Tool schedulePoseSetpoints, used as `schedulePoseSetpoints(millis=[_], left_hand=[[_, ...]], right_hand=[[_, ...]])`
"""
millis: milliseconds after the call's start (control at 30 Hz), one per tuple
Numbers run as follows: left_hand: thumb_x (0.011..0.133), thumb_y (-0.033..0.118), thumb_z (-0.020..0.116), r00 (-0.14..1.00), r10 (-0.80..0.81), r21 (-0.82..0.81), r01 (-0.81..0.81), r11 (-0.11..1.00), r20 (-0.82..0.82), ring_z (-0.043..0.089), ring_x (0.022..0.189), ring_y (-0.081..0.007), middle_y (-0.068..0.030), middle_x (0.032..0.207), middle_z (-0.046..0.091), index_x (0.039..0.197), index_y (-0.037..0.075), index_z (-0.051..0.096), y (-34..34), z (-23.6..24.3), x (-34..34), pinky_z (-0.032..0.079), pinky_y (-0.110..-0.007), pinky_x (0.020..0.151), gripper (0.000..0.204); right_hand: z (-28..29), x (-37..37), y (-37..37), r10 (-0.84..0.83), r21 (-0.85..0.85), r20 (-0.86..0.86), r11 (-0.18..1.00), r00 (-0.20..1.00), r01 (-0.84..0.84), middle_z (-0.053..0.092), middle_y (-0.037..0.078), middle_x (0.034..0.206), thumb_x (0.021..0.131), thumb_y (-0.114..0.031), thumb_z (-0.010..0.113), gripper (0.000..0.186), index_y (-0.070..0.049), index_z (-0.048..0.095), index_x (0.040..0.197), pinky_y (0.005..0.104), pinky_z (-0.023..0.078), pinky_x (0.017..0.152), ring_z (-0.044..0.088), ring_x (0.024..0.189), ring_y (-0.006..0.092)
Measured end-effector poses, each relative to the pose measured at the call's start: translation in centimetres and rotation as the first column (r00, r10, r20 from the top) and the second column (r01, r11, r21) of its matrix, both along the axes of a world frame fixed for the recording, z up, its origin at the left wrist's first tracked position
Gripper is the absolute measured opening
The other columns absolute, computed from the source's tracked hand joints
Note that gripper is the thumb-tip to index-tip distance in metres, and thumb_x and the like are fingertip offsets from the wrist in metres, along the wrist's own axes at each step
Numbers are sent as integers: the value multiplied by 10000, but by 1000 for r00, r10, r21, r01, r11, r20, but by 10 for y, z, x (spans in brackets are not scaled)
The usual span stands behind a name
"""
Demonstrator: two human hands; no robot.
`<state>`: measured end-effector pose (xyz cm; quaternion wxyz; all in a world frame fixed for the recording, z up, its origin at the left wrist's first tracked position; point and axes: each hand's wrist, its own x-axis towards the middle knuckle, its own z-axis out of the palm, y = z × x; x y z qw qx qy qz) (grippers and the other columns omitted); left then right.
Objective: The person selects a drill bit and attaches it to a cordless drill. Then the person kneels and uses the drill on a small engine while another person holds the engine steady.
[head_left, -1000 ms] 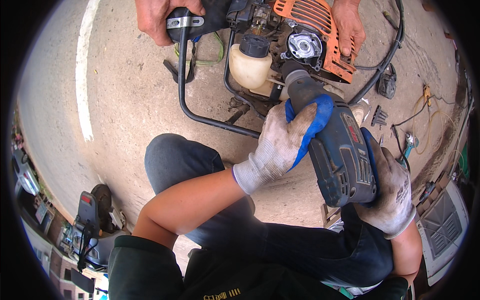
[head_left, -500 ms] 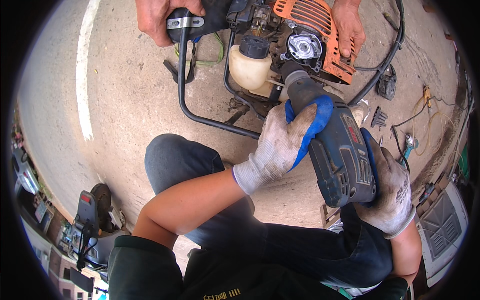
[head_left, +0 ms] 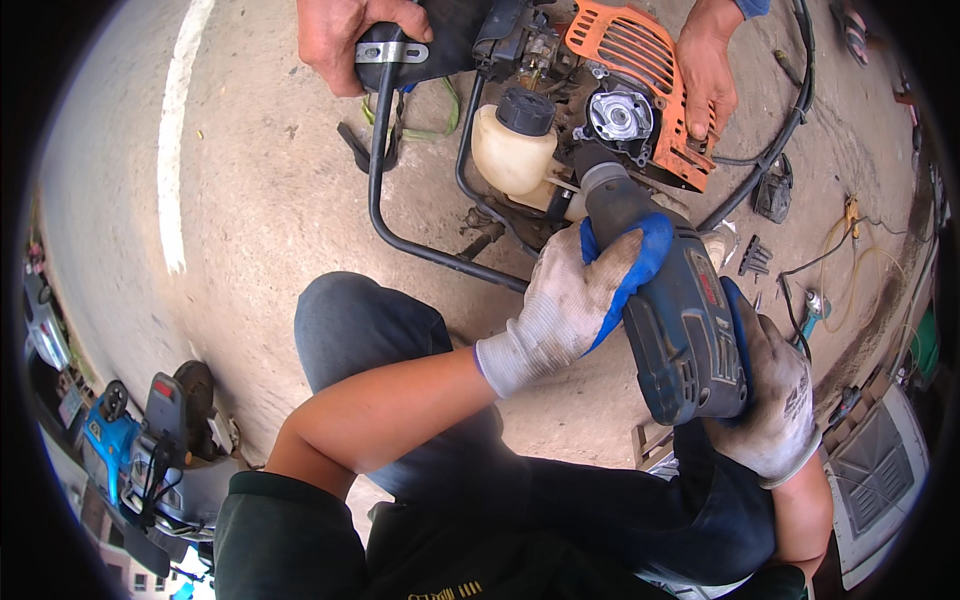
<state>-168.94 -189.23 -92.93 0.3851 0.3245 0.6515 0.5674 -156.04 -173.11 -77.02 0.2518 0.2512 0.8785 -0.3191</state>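
Both my gloved hands are closed around a dark blue impact wrench (head_left: pixel 690 320). My left hand (head_left: pixel 580 290), in a white and blue glove, wraps round its body behind the nose. At the rear, my right hand (head_left: pixel 772 395) grips the handle, which is mostly hidden. The dark nose points at a small engine, just below its round silver hub (head_left: pixel 620 117); whether its tip touches anything is hidden. Beside the hub sit an orange slotted cover (head_left: pixel 632 45) and a cream fuel tank (head_left: pixel 512 152) with a black cap. A bent black tube frame (head_left: pixel 378 170) surrounds the engine.
Another person's bare hands (head_left: pixel 345 35) hold the frame and the orange cover. A black cable (head_left: pixel 775 145) runs down the right, near a row of dark sockets (head_left: pixel 755 257) and a teal tool (head_left: pixel 815 308). A motorbike (head_left: pixel 165 420) stands at lower left.
The view has shifted slightly, so the engine appears a little further right and lower. A blue vehicle part has come into sight at lower left. My grip on the impact wrench is unchanged.
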Motion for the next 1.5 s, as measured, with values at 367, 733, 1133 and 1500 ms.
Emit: schedulePoseSetpoints(millis=[367,733,1133,1500], left_hand=[[902,82,689,993,-64,-47,69,996,100,627,909,-432,-244,1086,610,1432,166,538,-1,-11,2,513,-533,777,558],[981,145,609,986,5,18,-8,1000,164,656,938,-394,-212,1104,641,1386,169,575,1,-7,3,538,-494,832,407],[1007,308,650,708,156,-93,-127,988,689,621,938,-88,-40,1024,684,1228,-36,630,18,6,-4,530,-281,842,409],[1014,315,627,719,129,-134,-51,990,683,634,945,-107,-71,1036,699,1264,-42,627,15,23,-12,526,-300,868,435]], right_hand=[[0,1,0,25,10,-23,1000,999,-25,664,305,1112,607,-46,749,907,126,427,1437,469,541,880,679,985,462],[-2,0,0,-31,-3,-8,1000,999,31,661,312,1157,615,-62,765,903,116,438,1438,462,533,925,679,1029,466],[6,-13,8,-114,-75,66,990,991,119,662,275,1262,591,-35,747,877,72,489,1423,431,476,1054,643,1216,400],[8,-4,2,-81,-38,11,996,997,82,658,281,1259,570,-50,746,897,71,495,1422,437,477,1053,650,1198,411]])
